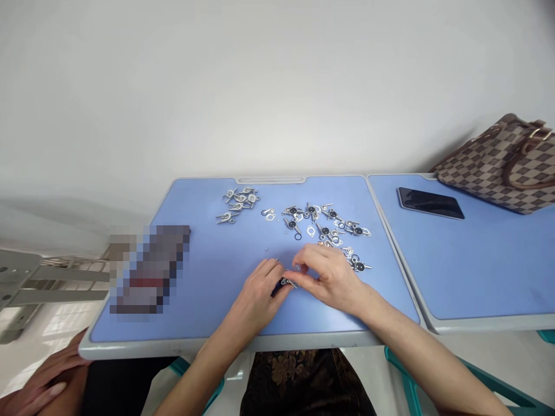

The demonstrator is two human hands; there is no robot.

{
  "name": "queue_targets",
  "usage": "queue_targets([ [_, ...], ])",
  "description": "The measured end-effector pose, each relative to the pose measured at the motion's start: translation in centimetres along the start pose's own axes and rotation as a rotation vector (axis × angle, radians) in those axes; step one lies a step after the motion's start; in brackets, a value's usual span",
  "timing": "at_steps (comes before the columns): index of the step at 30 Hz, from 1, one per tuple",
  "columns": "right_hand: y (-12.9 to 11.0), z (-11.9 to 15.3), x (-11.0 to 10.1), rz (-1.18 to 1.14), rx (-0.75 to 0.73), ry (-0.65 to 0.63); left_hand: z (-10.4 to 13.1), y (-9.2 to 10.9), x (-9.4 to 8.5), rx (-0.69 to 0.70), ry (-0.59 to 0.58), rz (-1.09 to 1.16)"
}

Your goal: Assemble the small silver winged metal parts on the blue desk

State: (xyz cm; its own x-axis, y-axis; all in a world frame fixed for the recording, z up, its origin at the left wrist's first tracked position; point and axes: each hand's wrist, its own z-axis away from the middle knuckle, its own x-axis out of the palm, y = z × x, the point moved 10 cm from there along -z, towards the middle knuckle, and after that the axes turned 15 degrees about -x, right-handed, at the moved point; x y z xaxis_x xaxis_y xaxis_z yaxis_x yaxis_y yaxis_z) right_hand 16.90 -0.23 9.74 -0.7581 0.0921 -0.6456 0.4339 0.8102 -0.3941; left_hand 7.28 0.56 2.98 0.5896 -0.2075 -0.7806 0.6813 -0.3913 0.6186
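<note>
My left hand [263,289] is closed around a small metal part [286,282] with a dark piece on it, low over the blue table [217,312]. My right hand [325,274] meets it from the right, thumb and index finger pinched at the part; whatever sits between those fingertips is too small to name. Beyond my right hand lie several metal parts with black round centres [325,231], among thin flat gaskets [310,231] and black rings [298,236]. Farther left is a group of plain metal fork-shaped parts [237,205].
A blurred-out flat object [151,268] lies at the table's left side. On the adjoining table are a black phone [430,203] and a checkered bag [498,162]. Another person's hands [47,378] rest at the lower left. A wall stands behind the tables.
</note>
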Motion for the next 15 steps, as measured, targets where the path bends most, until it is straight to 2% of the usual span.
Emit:
queue_targets([
  [5, 0.03, 0.12, 0.24, -0.019, 0.002, 0.024, -0.05, 0.13, -0.01, 0.009, -0.006, 0.010],
  [10, -0.39, -0.20, 0.13, 0.052, -0.052, -0.052, -0.03, 0.18, -0.05, 0.023, -0.005, 0.020],
  [13, -0.61, -0.33, 0.37, -0.005, -0.064, -0.126, -0.04, 0.30, -0.12, 0.026, -0.011, 0.029],
  [15, -0.72, -0.40, 0.19, -0.046, -0.075, -0.117, -0.03, 0.39, -0.19, 0.030, -0.013, 0.036],
])
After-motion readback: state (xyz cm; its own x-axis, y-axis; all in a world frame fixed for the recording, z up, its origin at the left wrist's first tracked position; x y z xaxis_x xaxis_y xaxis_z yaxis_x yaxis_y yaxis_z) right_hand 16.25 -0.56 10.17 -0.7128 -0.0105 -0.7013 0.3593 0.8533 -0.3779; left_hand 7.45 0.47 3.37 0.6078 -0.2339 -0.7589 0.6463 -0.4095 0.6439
